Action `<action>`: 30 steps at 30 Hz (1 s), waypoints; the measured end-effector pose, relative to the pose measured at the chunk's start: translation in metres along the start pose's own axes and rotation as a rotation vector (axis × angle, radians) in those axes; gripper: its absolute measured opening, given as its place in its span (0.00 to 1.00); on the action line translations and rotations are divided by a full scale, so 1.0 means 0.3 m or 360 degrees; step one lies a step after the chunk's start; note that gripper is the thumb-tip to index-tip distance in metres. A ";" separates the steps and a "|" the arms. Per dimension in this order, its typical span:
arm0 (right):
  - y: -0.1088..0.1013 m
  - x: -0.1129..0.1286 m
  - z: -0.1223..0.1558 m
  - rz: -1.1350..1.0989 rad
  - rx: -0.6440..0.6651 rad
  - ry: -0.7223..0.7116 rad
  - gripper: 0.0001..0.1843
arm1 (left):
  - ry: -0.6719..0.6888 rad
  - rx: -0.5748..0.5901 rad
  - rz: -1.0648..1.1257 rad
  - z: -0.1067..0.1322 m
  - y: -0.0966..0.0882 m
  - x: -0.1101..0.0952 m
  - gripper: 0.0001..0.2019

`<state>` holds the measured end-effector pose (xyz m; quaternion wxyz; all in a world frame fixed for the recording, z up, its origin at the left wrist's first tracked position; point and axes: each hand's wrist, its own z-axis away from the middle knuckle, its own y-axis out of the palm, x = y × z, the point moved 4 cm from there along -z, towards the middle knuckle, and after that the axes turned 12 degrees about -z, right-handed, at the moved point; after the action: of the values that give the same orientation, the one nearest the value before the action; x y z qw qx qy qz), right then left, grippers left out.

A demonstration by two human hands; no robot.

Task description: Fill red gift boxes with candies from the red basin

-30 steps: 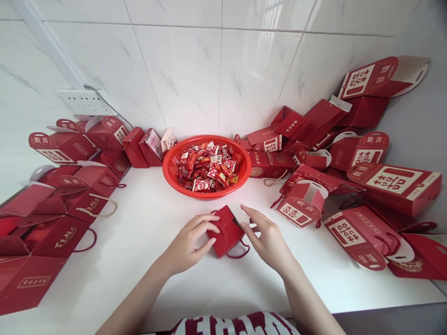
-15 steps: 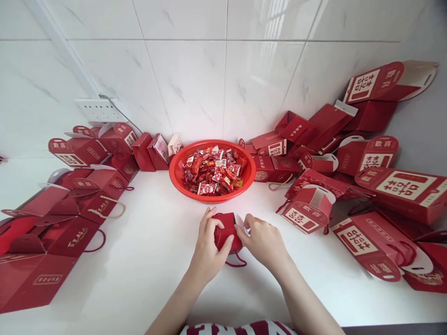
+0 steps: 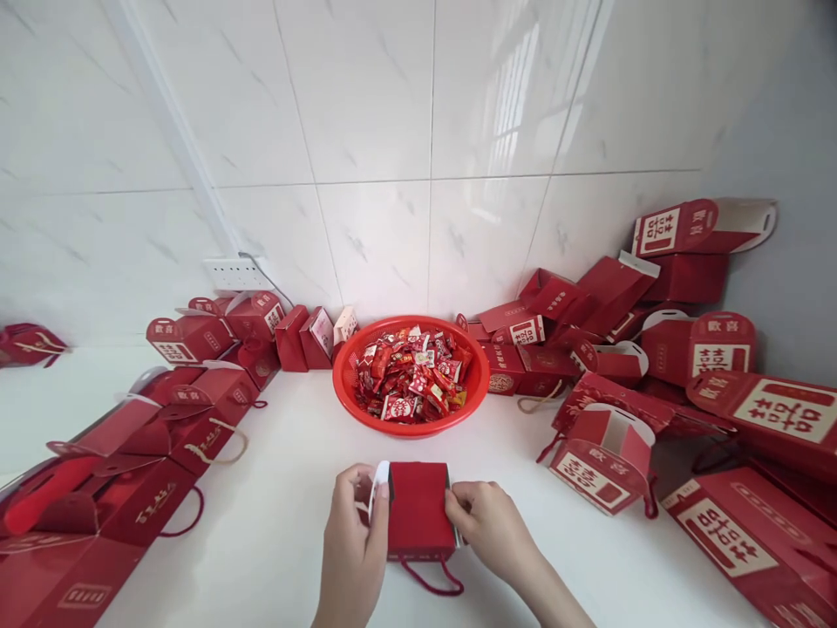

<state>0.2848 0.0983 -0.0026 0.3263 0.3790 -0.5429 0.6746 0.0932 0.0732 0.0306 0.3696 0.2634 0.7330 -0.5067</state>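
Note:
A small red gift box (image 3: 419, 510) with a dark red cord handle (image 3: 435, 586) sits on the white counter in front of me. Its smooth top panel faces up, and the cord loops out at the near side. At the left edge, my left hand (image 3: 357, 532) grips the box, its thumb against a raised white flap (image 3: 380, 480). My right hand (image 3: 484, 526) pinches the right edge with curled fingers. Beyond the box stands a red plastic basket (image 3: 411, 427) filled with wrapped candies (image 3: 411, 375).
Red gift boxes (image 3: 131, 506) line the left side. More red boxes (image 3: 712, 349) are piled on the right, some tilted or lying down. A power strip (image 3: 236, 274) is by the tiled wall (image 3: 372, 105). The white counter (image 3: 261, 523) spreads around my hands.
The box has been turned so its flat panel shows. My left hand has shifted from over the box to its left flap. The camera view has tilted upward.

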 end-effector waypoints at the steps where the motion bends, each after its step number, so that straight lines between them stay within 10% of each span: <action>1: -0.003 -0.001 0.000 -0.0023 -0.0016 0.0001 0.21 | -0.0060 0.0048 0.0055 -0.006 0.001 -0.005 0.17; 7: 0.008 -0.020 -0.009 -0.0426 0.0117 -0.0025 0.21 | -0.0355 0.0176 0.0225 -0.030 0.040 0.060 0.19; 12: 0.014 -0.040 -0.028 -0.0595 0.0116 -0.0059 0.20 | 0.0278 -0.0001 -0.0600 -0.050 0.021 0.059 0.16; 21: -0.001 -0.049 -0.009 -0.0727 0.0185 -0.0129 0.23 | -0.0187 0.0844 0.0168 -0.062 0.148 0.099 0.27; 30: -0.092 0.003 0.047 -0.0244 0.0152 -0.0368 0.31 | -0.0085 0.0540 0.0140 -0.069 0.129 0.141 0.24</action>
<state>0.3101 0.0898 0.0132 0.2937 0.5096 -0.5137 0.6246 0.0922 0.1065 -0.0204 0.3611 0.3403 0.6147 -0.6132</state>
